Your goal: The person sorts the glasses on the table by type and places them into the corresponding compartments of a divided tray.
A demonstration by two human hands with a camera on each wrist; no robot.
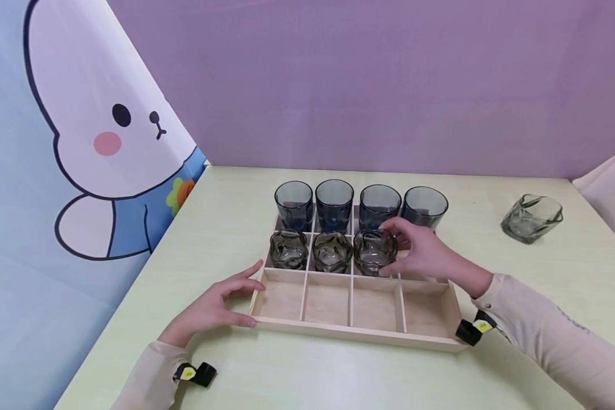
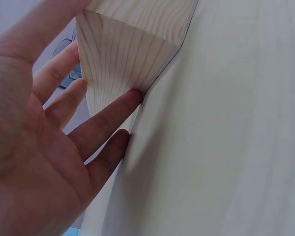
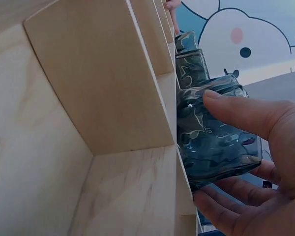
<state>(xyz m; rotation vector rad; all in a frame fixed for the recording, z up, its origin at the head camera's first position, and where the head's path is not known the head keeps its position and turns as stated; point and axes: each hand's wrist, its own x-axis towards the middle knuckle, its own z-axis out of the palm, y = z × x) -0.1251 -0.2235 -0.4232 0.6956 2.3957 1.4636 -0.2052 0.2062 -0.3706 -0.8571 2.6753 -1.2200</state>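
My right hand grips a wavy smoky drinking glass between thumb and fingers, at the third compartment of the middle row in a divided wooden tray. Whether its base touches the tray floor, I cannot tell. To its left, two similar glasses stand in that row: a middle one and a left one. My left hand rests spread against the tray's left side, its fingertips touching the wood in the left wrist view.
Several tall blue-grey glasses stand along the tray's back row. Another wavy glass sits tilted-looking on the table at the right. A purple cloth hangs behind, and a cartoon-printed cloth on the left.
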